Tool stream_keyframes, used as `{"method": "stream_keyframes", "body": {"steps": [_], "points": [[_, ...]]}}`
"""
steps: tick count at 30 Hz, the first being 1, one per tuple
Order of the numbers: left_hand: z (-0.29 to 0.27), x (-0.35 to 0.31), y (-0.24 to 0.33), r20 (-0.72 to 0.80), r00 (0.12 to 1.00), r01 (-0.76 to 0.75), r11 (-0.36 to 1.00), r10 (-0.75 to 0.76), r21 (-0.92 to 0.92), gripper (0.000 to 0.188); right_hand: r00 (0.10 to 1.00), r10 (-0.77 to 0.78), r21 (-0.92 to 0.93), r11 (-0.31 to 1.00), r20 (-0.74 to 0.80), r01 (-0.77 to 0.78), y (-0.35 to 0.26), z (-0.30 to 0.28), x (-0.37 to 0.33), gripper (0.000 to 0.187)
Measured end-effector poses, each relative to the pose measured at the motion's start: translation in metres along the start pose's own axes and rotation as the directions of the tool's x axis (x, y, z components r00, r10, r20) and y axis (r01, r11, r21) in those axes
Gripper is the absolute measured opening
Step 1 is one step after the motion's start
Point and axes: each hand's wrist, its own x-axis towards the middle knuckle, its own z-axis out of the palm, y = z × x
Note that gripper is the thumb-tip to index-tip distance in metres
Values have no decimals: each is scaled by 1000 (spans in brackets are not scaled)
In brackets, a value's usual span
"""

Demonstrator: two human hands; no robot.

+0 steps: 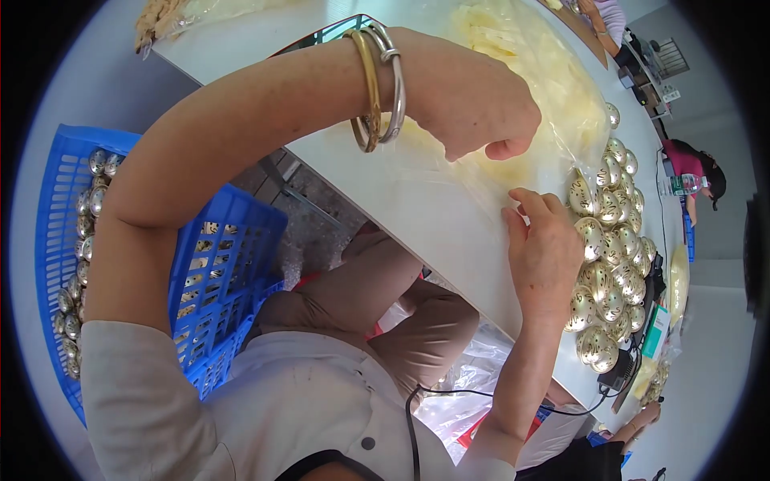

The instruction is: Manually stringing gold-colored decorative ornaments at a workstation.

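My left hand (pixel 491 112), with a gold and a silver bangle at its wrist, is curled closed over a large clear plastic bag (pixel 577 112). What its fingertips hold, if anything, is hidden beneath the hand. The bag lies on the white table, with pale yellow contents showing through. My right hand (pixel 547 252) is by the bag's near edge, its fingers bent and the thumb apart from them. No object shows between its fingers. Just right of that hand lies a pile of shiny gold egg-shaped pieces (pixel 611 276) with dark markings.
Blue plastic crates (pixel 228 264) with more metallic egg shapes stand at my left. A black power adapter (pixel 618 373) with a cable and a teal-and-white box (pixel 655 333) lie beyond the pile. Other people (pixel 690 172) are farther off. The white table edge (pixel 417 248) runs above my lap.
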Motion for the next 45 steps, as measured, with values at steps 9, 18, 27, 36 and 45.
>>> {"method": "stream_keyframes", "body": {"steps": [9,18,27,36,45], "points": [[21,20,-27,184,967,118,952,-174,283,15,992,86,204,977,-91,-66,7,1,-3,7],[27,18,-39,6,999,37,971,-40,234,8,975,203,428,892,-93,-146,5,-14,-26,11],[25,4,-59,-138,989,-16,976,47,219,12,956,233,245,951,-176,-187,35,-58,-87,11],[-5,24,63,-251,960,-226,878,127,-422,37,941,143,258,964,-306,-62,30,-82,-69,11],[36,55,69,84,996,74,285,22,-956,26,854,308,536,843,-419,-41,26,-65,-61,16]]}}
